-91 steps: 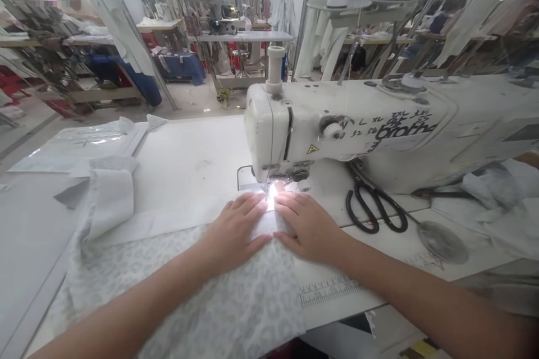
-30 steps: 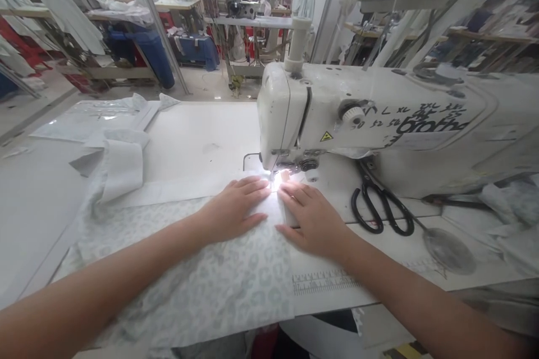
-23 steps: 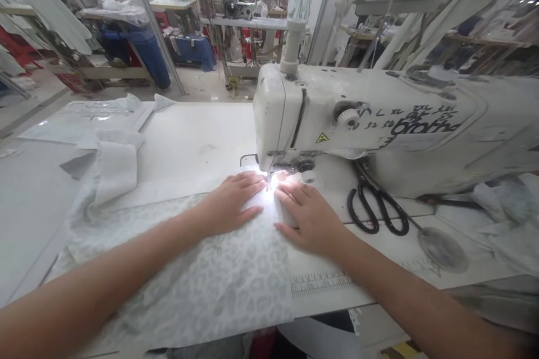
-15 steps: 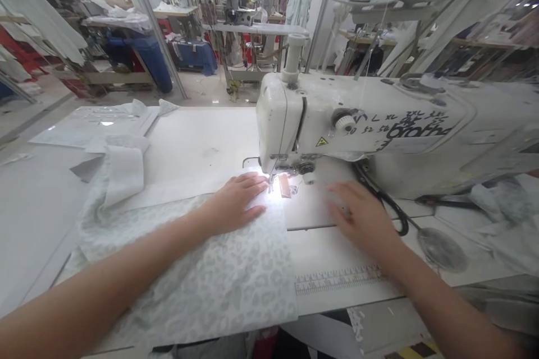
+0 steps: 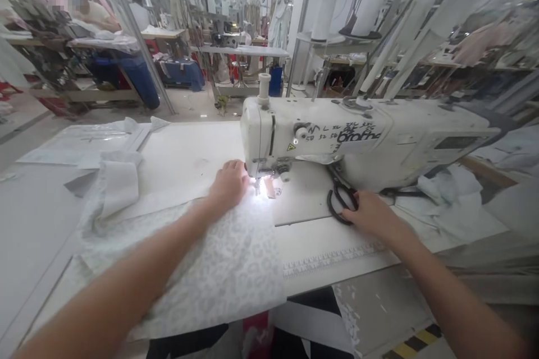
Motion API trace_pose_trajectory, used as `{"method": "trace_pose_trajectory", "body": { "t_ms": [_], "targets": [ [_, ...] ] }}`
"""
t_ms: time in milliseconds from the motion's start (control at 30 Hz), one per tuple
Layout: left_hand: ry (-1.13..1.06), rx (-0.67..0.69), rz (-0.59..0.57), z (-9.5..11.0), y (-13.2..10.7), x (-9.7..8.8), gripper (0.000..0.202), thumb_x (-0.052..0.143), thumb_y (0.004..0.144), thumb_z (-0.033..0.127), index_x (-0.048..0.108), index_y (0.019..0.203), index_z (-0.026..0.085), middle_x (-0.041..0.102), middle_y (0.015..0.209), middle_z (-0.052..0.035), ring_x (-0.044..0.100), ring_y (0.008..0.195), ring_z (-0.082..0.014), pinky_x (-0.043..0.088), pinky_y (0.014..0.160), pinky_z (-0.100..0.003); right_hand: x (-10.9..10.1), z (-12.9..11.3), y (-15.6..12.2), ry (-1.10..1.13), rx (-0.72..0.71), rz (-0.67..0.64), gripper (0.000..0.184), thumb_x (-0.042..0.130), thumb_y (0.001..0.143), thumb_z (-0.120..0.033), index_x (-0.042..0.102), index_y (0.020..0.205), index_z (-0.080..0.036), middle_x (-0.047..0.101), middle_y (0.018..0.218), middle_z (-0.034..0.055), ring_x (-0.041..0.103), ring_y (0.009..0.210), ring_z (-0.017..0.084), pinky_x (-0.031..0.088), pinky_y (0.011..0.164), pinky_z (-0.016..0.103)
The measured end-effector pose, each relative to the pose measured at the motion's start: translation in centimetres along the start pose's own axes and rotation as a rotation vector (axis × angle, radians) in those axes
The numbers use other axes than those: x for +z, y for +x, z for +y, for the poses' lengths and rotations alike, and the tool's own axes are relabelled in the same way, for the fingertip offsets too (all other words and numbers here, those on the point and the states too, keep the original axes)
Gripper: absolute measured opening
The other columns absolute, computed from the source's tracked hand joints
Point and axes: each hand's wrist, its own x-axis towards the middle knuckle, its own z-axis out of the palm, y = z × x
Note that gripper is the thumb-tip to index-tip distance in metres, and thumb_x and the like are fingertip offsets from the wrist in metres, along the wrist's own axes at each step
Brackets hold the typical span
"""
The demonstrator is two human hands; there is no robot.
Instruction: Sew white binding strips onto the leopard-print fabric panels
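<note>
Patterned fabric (image 5: 210,258) lies on the counter (image 5: 189,151), its near edge cut off below; the left hand (image 5: 229,185) presses it flat, fingers spread, beside the needle glare. Black scissors (image 5: 339,199) lie under the sewing machine (image 5: 337,140), where the right hand (image 5: 368,216) touches their handles, its finger grip hard to tell.

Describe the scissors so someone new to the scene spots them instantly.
Find the white sewing machine on the table. Under its arm, right of the needle, lie the black-handled scissors, with the right hand at their loops. They are the only dark tool on the pale tabletop, apart from the printed fabric.
</note>
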Motion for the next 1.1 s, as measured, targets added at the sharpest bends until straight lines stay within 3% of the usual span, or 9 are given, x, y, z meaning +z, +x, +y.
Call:
{"method": "trace_pose_trajectory", "body": {
  "t_ms": [100,200,300,367,467,567,700,933,1100],
  "targets": [
    [0.041,-0.103,0.05,0.0,0.1,1.1,0.016,0.047,0.08,0.027,0.052,0.086,0.013,0.052,0.1,-0.015,0.041,0.108,-0.0323,0.038,0.089,-0.046,-0.7,0.4,0.4,-0.001,0.024,-0.026,0.021,0.056,0.07,-0.034,0.054,0.079,-0.015,0.062,0.078,0.0128,0.06,0.07,0.027,0.038,0.052,0.028],
    [0.021,-0.15,0.052,0.3,-0.3,0.9,0.012,0.042,0.082,0.022,0.051,0.082,0.014,0.051,0.101,-0.0151,0.044,0.104,-0.0287,0.039,0.087,-0.041,-1.7,0.5,-1.0,-0.004,-0.015,-0.052,0.012,0.055,0.073,-0.028,0.052,0.074,-0.017,0.061,0.075,0.0104,0.059,0.072,0.027,0.036,0.054,0.028],
    [-0.04,-0.196,0.001,1.1,-2.1,-0.5,0.018,0.037,0.086,0.025,0.052,0.081,0.016,0.056,0.083,-0.0086,0.053,0.082,-0.0222,0.042,0.073,-0.033,-2.0,-0.2,-5.7,0.112,-0.154,-0.135,0.014,0.05,0.079,-0.031,0.05,0.071,-0.02,0.061,0.071,0.0038,0.058,0.067,0.021,0.038,0.056,0.026],
    [-0.08,-0.216,-0.067,1.8,-4.3,-1.7,0.023,0.042,0.085,0.035,0.055,0.076,0.018,0.056,0.067,-0.0029,0.054,0.066,-0.0188,0.041,0.061,-0.029,-1.4,-1.0,-10.3,0.337,-0.233,-0.218,0.023,0.048,0.082,-0.04,0.047,0.07,-0.021,0.058,0.067,0.0025,0.056,0.062,0.02,0.04,0.056,0.027],
    [-0.273,-0.243,-0.326,3.2,-8.4,-3.7,0.029,0.055,0.076,0.045,0.061,0.068,0.018,0.058,0.06,-0.0006,0.055,0.056,-0.0169,0.04,0.052,-0.026,0.4,-2.6,-16.6,0.623,-0.228,-0.312,0.024,0.052,0.078,-0.041,0.052,0.093,-0.021,0.063,0.093,0.0065,0.059,0.083,0.024,0.046,0.07,0.031],
    [-0.706,-0.319,-0.624,5.0,-12.0,-5.4,0.027,0.06,0.074,0.043,0.067,0.08,0.017,0.066,0.072,-0.004,0.061,0.064,-0.0185,0.044,0.058,-0.026,2.4,-4.4,-20.0,0.72,-0.14,-0.402,0.038,0.057,0.073,-0.032,0.047,0.109,-0.022,0.056,0.113,0.009,0.054,0.101,0.026,0.044,0.083,0.035],
    [-0.935,-0.387,-0.651,7.3,-15.3,-6.3,0.029,0.059,0.078,0.041,0.069,0.091,0.017,0.068,0.082,-0.0056,0.062,0.075,-0.0196,0.047,0.069,-0.029,3.8,-6.5,-20.5,0.723,-0.2,-0.453,0.031,0.058,0.071,-0.024,0.045,0.099,-0.021,0.055,0.106,0.0063,0.053,0.094,0.023,0.044,0.08,0.034],
    [-1.141,-0.466,-0.627,9.8,-18.8,-5.7,0.032,0.058,0.08,0.04,0.067,0.102,0.018,0.069,0.086,-0.0045,0.062,0.08,-0.0198,0.046,0.073,-0.029,3.2,-8.8,-20.3,0.712,-0.36,-0.356,0.029,0.063,0.067,-0.021,0.043,0.088,-0.02,0.05,0.094,0.0028,0.049,0.086,0.02,0.04,0.074,0.031],
    [-1.284,-0.544,-0.652,10.3,-20.3,-5.3,0.031,0.06,0.079,0.04,0.068,0.096,0.016,0.069,0.082,-0.0055,0.062,0.078,-0.0201,0.047,0.073,-0.031,4.5,-8.9,-21.8,0.678,-0.316,-0.345,0.025,0.062,0.067,-0.022,0.038,0.071,-0.021,0.048,0.077,-0.0021,0.046,0.068,0.016,0.035,0.059,0.024]
  ]
}}
